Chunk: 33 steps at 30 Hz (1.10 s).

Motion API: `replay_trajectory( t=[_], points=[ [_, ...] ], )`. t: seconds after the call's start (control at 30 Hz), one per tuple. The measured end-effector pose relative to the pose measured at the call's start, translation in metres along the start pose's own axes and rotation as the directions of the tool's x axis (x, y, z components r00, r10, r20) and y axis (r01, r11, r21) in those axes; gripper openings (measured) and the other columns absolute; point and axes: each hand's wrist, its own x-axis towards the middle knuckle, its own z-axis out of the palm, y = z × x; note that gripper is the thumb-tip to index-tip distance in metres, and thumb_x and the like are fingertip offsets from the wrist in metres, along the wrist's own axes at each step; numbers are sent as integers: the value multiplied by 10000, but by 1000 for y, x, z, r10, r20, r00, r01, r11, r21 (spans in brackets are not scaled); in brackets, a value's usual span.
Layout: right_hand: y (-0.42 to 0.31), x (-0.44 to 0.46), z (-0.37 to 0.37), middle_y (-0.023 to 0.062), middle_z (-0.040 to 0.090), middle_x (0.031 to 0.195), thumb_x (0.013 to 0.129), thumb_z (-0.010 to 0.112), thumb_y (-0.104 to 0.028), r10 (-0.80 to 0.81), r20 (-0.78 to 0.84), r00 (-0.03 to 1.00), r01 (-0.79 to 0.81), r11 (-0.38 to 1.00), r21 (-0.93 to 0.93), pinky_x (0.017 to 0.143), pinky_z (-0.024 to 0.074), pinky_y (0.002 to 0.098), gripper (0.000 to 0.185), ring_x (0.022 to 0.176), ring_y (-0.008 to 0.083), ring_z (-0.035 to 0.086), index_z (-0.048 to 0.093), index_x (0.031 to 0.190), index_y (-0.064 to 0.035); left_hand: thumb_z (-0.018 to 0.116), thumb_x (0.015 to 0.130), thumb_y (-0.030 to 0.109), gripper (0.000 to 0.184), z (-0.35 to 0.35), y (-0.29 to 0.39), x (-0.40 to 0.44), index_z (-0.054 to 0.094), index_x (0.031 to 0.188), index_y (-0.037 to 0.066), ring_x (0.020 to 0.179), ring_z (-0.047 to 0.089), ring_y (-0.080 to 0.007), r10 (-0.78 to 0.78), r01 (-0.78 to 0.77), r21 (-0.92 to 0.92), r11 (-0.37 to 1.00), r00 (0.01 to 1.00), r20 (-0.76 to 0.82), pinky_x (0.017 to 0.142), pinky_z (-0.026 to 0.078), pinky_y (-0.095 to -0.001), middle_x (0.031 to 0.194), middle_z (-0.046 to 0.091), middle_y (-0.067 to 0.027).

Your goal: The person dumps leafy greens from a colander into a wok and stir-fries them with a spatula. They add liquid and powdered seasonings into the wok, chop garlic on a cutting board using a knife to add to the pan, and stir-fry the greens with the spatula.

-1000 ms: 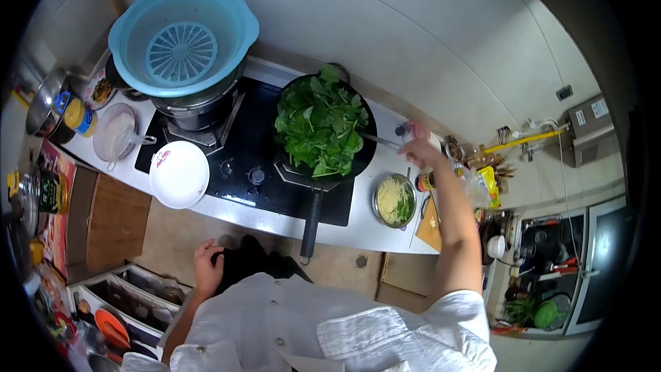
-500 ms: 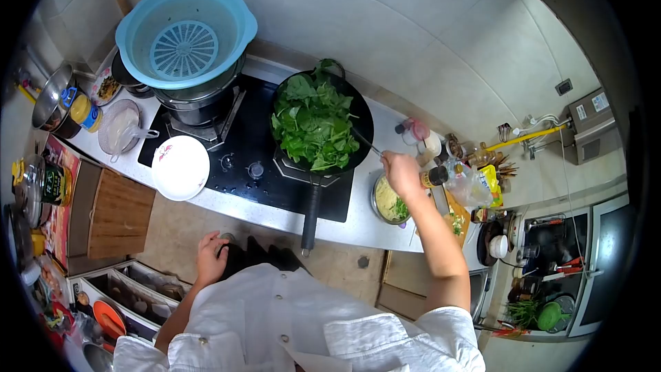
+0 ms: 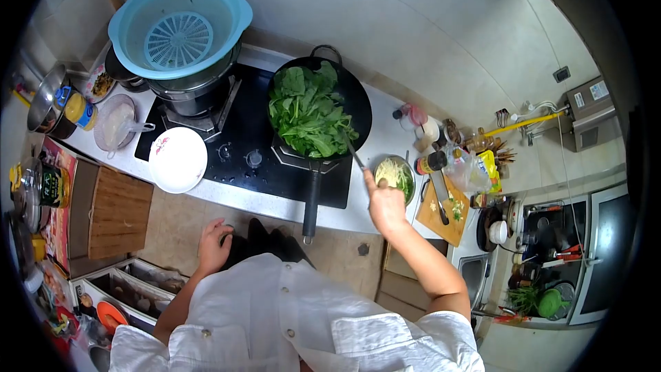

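Note:
My right hand is closed around the handle of a long cooking utensil. Its working end is hidden among leafy greens, heaped toward the left side of a black wok on the right burner. The wok's black handle points toward me over the counter edge. Close beyond my right hand is a metal bowl of pale shreds and chopped green pieces. My left hand hangs low by my body in front of the counter, fingers loosely apart, holding nothing.
A blue basin with a strainer rests above a pot on the left burner. A white plate lies at the stove's front left. On the right, a cutting board carries a knife; seasoning jars stand behind it.
My right hand has moved toward me and left with the utensil. The greens have shifted toward the wok's near left, exposing its far rim and loop handle.

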Motion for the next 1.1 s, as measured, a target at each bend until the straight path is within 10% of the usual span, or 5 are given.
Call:
replay_trajectory(
  t=[0.13, 0.33, 0.7, 0.87, 1.1],
  points=[
    [-22, -1, 53, 108, 607, 724, 726, 508, -11, -97, 16, 995, 99, 977, -189, 517, 492, 359, 625, 564, 227, 606, 442, 1347, -43, 634, 743, 3, 164, 0, 6, 0, 655, 903, 38, 1062, 531, -334, -2, 2, 8, 1000, 1000, 29, 918, 427, -388, 1179, 555, -165],
    [22, 7, -28, 213, 642, 786, 746, 500, 0, 67, -96, 993, -52, 986, 158, 631, 517, 452, 474, 658, 330, 653, 591, 1205, -76, 627, 739, -11, 180, 5, -1, 3, 657, 910, 37, 1056, 527, -333, 12, -12, -33, 999, 1000, 18, 916, 426, -389, 1197, 542, -169],
    [-43, 15, -35, 21, 595, 752, 790, 548, -110, -352, 102, 930, 341, 728, -595, 612, 419, 322, 369, 732, 165, 566, 580, 1138, 6, 631, 732, -15, 177, 2, -1, 7, 656, 900, 35, 1051, 530, -338, 37, -36, -30, 999, 998, 41, 904, 433, -394, 1191, 548, -174],
    [10, 48, -131, 117, 664, 800, 793, 548, -105, -131, 25, 991, 132, 937, -322, 666, 501, 375, 139, 775, 229, 672, 673, 854, -100, 631, 733, -15, 184, 5, -4, 9, 652, 910, 33, 1061, 528, -339, 56, -55, -66, 996, 998, 17, 912, 432, -396, 1195, 543, -178],
    [91, 99, -152, 187, 657, 754, 688, 663, -117, 99, 178, 979, -123, 984, 127, 643, 498, 382, 308, 672, 275, 646, 693, 987, -51, 628, 731, -24, 171, -6, -14, -4, 645, 895, 24, 1067, 526, -343, 12, -16, -73, 997, 999, -51, 911, 435, -386, 1185, 545, -176]
  ],
)
